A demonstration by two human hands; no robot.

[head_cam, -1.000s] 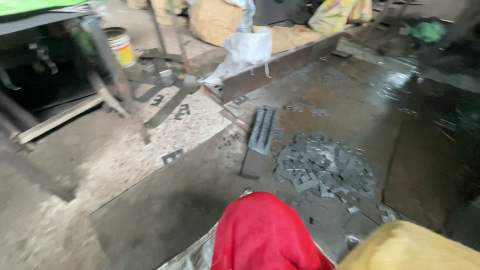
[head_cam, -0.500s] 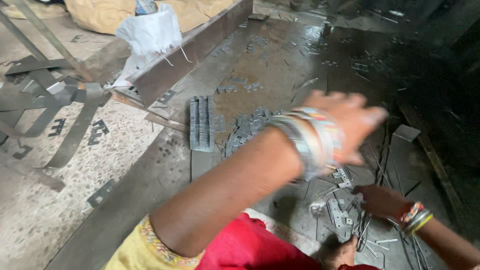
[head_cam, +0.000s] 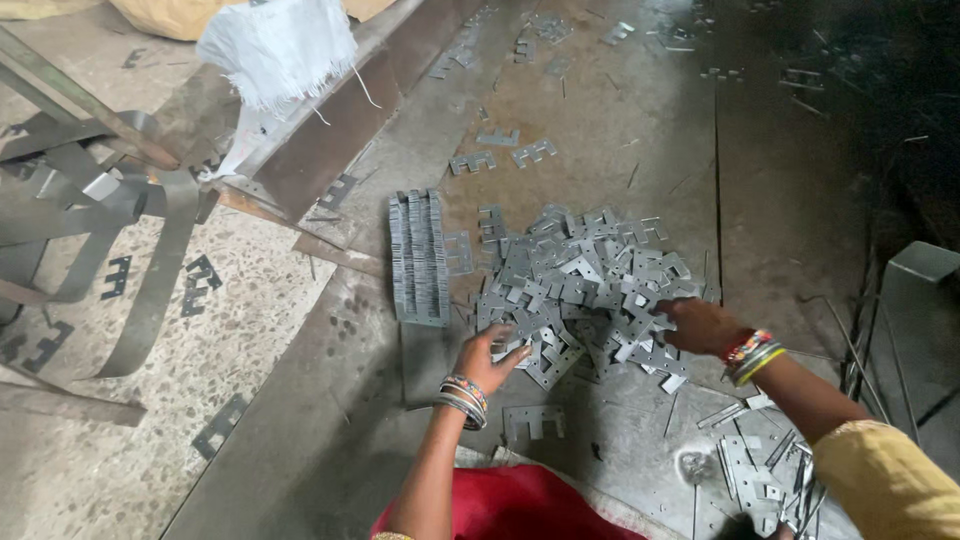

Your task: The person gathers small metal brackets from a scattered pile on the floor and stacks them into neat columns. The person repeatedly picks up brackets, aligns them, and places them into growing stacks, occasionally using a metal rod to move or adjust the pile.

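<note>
Here, left hand (head_cam: 492, 357) and right hand (head_cam: 700, 325) grasp flat grey metal plates (head_cam: 585, 285) beside the stacked row (head_cam: 417, 255), below a white sack (head_cam: 278, 50).

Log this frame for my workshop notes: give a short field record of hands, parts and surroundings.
Left hand: fingers on a flat grey notched metal plate at the pile's near edge
Right hand: resting on the pile's right side
Pile of loose grey stamped metal plates: spread on the floor
Neat row of stacked grey plates: left of the pile
White woven sack: upper left
Curled grey metal strips: far left
</note>
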